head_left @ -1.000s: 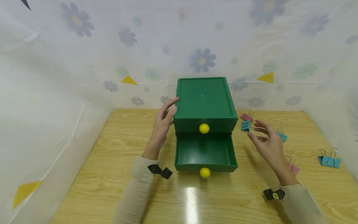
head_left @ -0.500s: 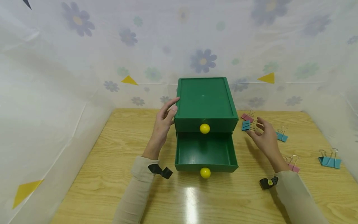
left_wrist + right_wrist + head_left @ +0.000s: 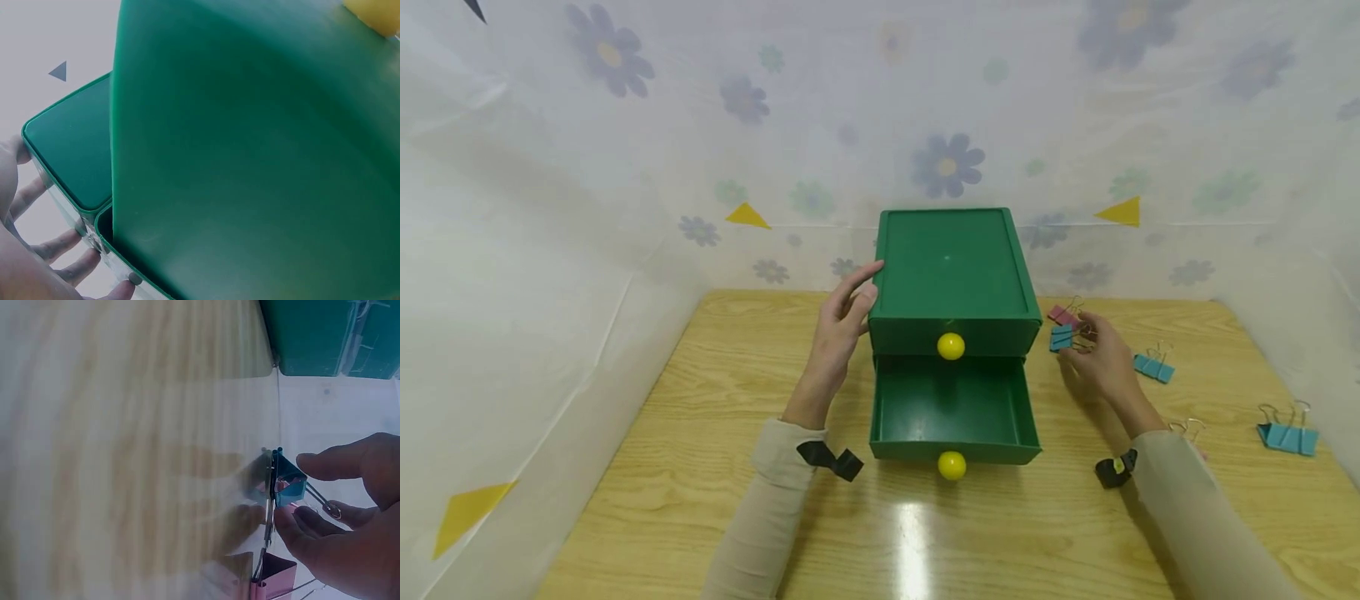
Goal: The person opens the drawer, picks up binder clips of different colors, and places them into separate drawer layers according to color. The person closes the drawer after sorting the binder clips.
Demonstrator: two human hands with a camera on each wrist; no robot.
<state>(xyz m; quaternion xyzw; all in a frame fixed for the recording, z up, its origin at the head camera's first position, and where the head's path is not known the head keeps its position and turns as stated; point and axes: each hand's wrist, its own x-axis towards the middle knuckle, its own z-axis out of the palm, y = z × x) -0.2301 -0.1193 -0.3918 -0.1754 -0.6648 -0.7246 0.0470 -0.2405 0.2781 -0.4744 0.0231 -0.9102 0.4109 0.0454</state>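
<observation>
Plausibly, the pink clip [image 3: 1062, 315] was at risk of being snagged with the blue binder clip [image 3: 1062, 337], since the two were set close together near the counter's [image 3: 685, 400] far edge, beside the green drawer box [image 3: 955, 262]; a slip might be caused by a loose pinch. The blue binder clip was straddled by thumb and fingers of the right hand [image 3: 1101, 354], though whether it was pinched could not be told. The left hand [image 3: 842, 321] was laid, fingers extended, against the box's side facing the counter's left edge.
</observation>
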